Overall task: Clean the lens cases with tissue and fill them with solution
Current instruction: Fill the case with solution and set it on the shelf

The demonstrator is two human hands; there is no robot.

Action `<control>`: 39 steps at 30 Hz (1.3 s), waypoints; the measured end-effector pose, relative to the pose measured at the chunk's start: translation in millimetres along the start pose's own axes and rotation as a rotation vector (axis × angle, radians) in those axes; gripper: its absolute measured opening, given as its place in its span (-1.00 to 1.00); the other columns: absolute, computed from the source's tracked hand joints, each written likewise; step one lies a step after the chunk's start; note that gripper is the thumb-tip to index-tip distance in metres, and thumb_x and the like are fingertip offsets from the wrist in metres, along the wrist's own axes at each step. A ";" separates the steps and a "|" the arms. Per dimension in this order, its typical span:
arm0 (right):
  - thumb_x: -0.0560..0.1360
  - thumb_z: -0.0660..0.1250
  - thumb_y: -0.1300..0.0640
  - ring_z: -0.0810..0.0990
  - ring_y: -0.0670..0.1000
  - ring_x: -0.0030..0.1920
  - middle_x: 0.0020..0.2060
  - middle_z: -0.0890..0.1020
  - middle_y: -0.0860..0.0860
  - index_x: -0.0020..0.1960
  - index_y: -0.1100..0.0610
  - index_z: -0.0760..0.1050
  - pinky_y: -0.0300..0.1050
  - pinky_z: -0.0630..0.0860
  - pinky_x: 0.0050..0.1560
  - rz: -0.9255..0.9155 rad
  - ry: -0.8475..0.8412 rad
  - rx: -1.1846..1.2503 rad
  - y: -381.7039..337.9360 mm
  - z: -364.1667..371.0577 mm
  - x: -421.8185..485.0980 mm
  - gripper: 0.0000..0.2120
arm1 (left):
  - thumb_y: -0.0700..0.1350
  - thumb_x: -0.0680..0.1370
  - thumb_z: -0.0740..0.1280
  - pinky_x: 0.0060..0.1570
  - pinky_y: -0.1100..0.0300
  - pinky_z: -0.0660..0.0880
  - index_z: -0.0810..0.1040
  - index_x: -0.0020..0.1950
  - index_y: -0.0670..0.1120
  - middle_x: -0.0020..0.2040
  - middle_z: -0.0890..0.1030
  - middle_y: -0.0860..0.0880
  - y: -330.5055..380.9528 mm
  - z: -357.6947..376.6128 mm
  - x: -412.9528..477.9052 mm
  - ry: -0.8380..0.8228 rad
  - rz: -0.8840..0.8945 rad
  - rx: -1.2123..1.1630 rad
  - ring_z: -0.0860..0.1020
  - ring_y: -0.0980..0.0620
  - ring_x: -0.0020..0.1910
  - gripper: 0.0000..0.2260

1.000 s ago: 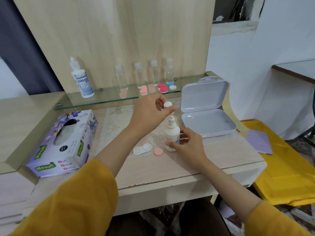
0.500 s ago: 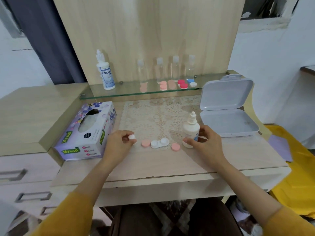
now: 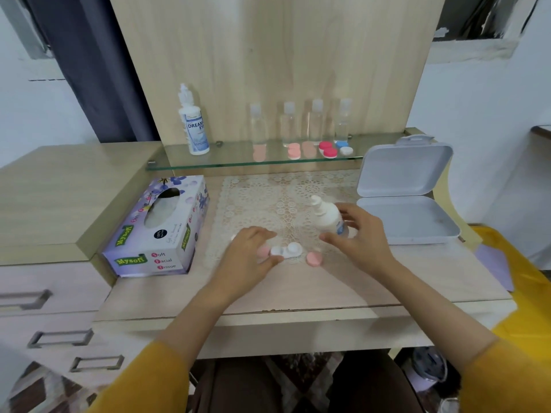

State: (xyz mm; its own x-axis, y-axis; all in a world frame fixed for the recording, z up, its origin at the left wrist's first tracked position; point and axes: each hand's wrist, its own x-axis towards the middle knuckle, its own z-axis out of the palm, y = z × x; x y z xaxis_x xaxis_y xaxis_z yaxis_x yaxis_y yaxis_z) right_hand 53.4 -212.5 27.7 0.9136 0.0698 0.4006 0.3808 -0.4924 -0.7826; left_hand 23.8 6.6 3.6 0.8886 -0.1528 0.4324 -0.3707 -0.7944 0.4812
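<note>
A white double lens case (image 3: 286, 249) lies uncapped on the lace mat (image 3: 268, 198), with one pink cap (image 3: 314, 259) to its right and another pink cap (image 3: 262, 251) partly under my left hand (image 3: 249, 259). That hand arches over the case's left end; its thumb touches the front edge and the fingers stay clear above. My right hand (image 3: 362, 236) grips a small white solution bottle (image 3: 327, 217), uncapped, its nozzle leaning left. A blurred white bit, maybe the bottle's cap (image 3: 233, 237), lies left of my left hand.
A Mysoft tissue box (image 3: 161, 228) stands left of the mat. An open white plastic box (image 3: 405, 204) stands at the right. On the glass shelf (image 3: 232, 162) are a large solution bottle (image 3: 193, 126), several clear bottles and more lens cases (image 3: 328, 149). Drawers lie left, a yellow lid right.
My left hand moved right from near the tissue box to the lens case and no longer shows the white cap. My right hand tilted the small bottle leftward.
</note>
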 end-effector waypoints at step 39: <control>-0.13 0.65 0.20 0.58 0.12 -0.25 -0.27 0.62 -0.03 -0.16 0.04 0.65 0.05 0.50 -0.18 -0.849 -0.101 -0.855 -9.1 16.0 44.6 -0.47 | -0.11 0.40 0.46 0.08 0.33 0.41 0.65 0.05 -0.11 0.11 0.59 -0.02 -11.2 15.6 0.9 -0.009 -0.175 -0.256 0.51 0.07 0.09 -0.76</control>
State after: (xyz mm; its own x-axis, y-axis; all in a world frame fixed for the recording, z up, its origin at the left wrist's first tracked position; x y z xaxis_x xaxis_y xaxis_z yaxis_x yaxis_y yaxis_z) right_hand 92.9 -191.0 45.0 0.4400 0.6978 0.5652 0.6822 -0.6690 0.2949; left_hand 33.0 6.2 -13.3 0.9469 -0.0323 0.3199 -0.2665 -0.6352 0.7249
